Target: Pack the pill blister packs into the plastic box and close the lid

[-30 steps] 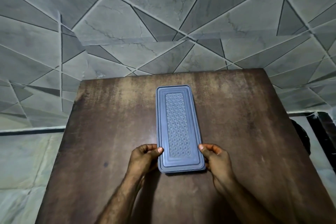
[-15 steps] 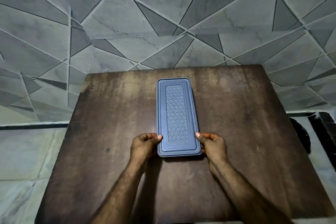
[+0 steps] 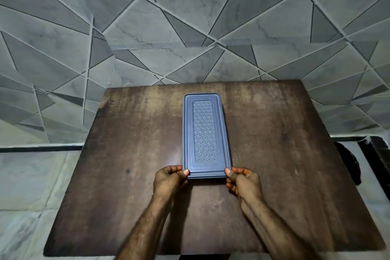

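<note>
A long grey-blue plastic box (image 3: 205, 133) lies lengthwise on the brown table (image 3: 126, 175), its patterned lid shut flat on top. My left hand (image 3: 168, 181) pinches the box's near left corner, thumb on the lid's edge. My right hand (image 3: 242, 181) pinches the near right corner the same way. No blister packs are visible; whatever is inside the box is hidden by the lid.
The table's far edge meets a grey tiled wall (image 3: 190, 27) with a diagonal pattern. A pale floor (image 3: 31, 186) lies to the left. A dark object (image 3: 348, 160) sits off the table's right edge.
Both hands and the box sit slightly farther from me on the table than one second ago. The grip on the near corners is the same.
</note>
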Demonstrator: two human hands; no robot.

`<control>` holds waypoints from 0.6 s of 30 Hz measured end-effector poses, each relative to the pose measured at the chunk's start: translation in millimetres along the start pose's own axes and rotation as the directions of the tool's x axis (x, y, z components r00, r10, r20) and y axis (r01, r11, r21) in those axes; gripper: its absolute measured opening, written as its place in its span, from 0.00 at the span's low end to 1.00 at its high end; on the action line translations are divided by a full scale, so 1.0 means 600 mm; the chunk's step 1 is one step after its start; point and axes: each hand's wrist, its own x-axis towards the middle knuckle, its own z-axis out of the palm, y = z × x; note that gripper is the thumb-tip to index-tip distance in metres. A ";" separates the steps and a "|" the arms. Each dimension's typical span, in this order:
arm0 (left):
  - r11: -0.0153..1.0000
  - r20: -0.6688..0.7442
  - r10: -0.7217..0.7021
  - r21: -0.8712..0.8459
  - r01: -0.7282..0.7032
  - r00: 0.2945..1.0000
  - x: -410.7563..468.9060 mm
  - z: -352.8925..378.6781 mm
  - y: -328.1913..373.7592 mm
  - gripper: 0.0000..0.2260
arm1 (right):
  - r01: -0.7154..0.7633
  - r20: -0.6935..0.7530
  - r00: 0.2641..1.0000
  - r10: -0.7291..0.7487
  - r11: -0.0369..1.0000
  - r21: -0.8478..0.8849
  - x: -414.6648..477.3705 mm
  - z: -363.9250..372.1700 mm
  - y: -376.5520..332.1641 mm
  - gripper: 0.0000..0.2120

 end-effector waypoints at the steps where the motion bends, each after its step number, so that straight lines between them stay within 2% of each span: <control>1: 1.000 0.003 0.002 -0.007 -0.002 1.000 0.002 0.000 -0.001 0.09 | -0.001 -0.006 1.000 0.001 1.000 0.004 0.001 0.000 0.000 0.07; 9: 0.999 0.089 0.039 0.000 -0.039 0.995 -0.003 -0.008 0.001 0.10 | 0.012 0.091 0.996 -0.010 1.000 -0.026 -0.006 -0.010 -0.013 0.08; 13: 0.981 0.076 0.104 0.155 -0.115 0.992 -0.005 -0.006 0.016 0.13 | 0.022 0.101 0.995 -0.014 0.996 -0.083 -0.003 -0.016 -0.026 0.05; 18: 0.900 -0.021 0.278 0.355 -0.253 0.960 -0.013 0.009 0.055 0.11 | 0.042 0.086 0.996 -0.031 0.991 -0.126 0.012 -0.022 -0.052 0.09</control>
